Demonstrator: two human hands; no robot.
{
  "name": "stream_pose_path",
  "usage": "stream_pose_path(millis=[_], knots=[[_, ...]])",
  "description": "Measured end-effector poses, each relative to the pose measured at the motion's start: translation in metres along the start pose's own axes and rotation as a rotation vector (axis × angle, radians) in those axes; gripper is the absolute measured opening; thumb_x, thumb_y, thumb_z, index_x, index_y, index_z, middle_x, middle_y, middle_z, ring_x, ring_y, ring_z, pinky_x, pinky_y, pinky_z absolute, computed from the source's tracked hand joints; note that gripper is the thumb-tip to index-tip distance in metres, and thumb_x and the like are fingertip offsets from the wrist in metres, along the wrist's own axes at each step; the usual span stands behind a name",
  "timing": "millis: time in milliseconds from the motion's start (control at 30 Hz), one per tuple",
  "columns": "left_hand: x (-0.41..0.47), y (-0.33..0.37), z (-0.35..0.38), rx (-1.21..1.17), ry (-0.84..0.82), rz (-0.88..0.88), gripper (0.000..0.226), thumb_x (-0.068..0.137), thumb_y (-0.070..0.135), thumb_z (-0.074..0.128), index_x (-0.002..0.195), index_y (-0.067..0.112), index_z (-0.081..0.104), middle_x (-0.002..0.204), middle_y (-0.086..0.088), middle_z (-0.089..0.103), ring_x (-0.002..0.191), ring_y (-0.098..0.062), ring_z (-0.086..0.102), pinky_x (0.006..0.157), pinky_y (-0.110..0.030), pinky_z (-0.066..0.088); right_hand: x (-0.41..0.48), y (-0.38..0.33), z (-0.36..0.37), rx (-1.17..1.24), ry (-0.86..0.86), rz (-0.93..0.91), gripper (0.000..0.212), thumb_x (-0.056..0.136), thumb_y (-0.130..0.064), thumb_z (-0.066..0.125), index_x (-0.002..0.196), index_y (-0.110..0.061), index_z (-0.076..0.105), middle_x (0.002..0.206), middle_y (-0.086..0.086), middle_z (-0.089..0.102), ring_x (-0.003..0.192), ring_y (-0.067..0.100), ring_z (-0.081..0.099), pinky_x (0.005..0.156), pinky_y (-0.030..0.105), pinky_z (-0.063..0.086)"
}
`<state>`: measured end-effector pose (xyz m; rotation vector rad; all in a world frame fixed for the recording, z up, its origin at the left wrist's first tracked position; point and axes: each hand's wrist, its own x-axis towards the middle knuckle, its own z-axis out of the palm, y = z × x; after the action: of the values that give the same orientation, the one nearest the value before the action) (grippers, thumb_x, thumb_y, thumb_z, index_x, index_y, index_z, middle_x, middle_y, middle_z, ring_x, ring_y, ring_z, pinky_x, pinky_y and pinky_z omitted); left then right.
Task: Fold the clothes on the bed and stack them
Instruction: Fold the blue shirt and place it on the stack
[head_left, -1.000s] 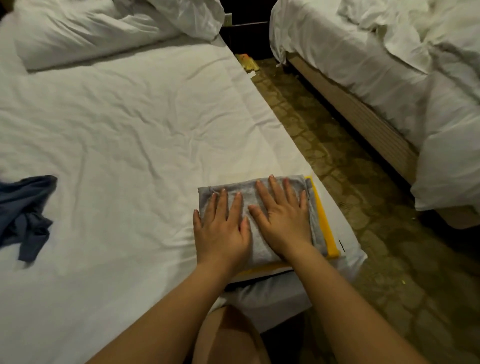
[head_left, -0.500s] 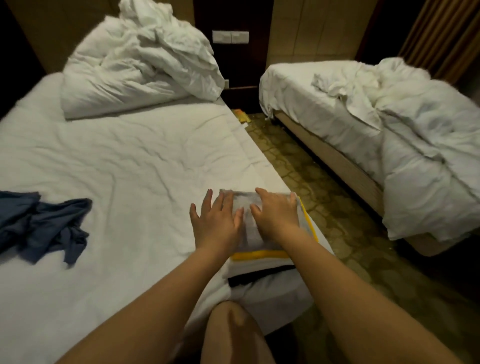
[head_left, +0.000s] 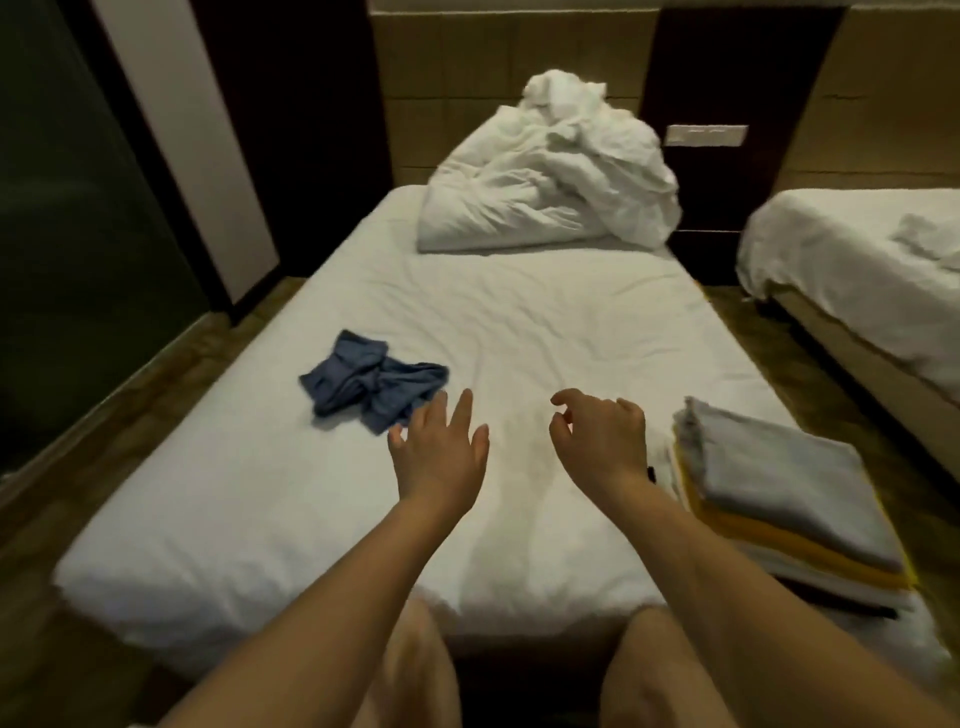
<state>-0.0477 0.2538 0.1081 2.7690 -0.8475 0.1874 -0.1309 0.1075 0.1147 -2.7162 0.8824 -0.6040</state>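
Head view: both hands hover over the bed (head_left: 519, 322), holding nothing. Left hand (head_left: 439, 457) has its fingers straight and spread, just beside the near edge of the crumpled blue garment (head_left: 371, 387). Right hand (head_left: 597, 441) has its fingers loosely curled. Folded stack (head_left: 779, 493), grey piece on top and yellow beneath, sits at the bed's near right corner, close to the edge. Risk: the right forearm lies just beside the stack, and a sideways sweep could push it off. The bunched garment may fold crooked unless spread flat first.
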Motion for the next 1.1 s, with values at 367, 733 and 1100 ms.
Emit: stream_pose_path(millis=[367,733,1100], knots=[[0.073,-0.142,0.065,0.038,-0.086,-0.289,0.054,0.098,0.046,0.027,0.147,0.026,0.022,0.153,-0.005,0.026,0.134,-0.025,0.032,0.105,-0.046,0.026,0.072,-0.082,0.142,-0.065,-0.248,-0.061,0.032,0.094,-0.038,0.038,0.121,-0.028,0.053,0.106,-0.003,0.068,0.099,0.021,0.060,0.095,0.035,0.029],[0.152,-0.192,0.153,-0.014,-0.137,-0.228,0.062,0.095,0.049,0.035,0.149,0.029,0.013,0.147,-0.006,0.035,0.127,-0.027,0.040,0.092,-0.040,0.041,0.153,-0.124,0.280,-0.045,-0.517,-0.236,0.048,0.094,-0.037,0.046,0.141,-0.038,0.035,0.138,0.005,0.040,0.121,0.030,0.043,0.089,0.039,0.041],[0.159,-0.196,0.159,-0.259,-0.049,-0.144,0.058,0.094,0.035,0.047,0.147,0.024,0.026,0.143,-0.003,0.039,0.122,-0.024,0.045,0.091,-0.039,0.047,0.169,-0.139,0.277,0.144,-0.519,-0.247,0.025,0.100,-0.027,0.037,0.088,-0.012,0.053,0.093,0.013,0.065,0.086,0.032,0.057,0.063,0.033,0.032]])
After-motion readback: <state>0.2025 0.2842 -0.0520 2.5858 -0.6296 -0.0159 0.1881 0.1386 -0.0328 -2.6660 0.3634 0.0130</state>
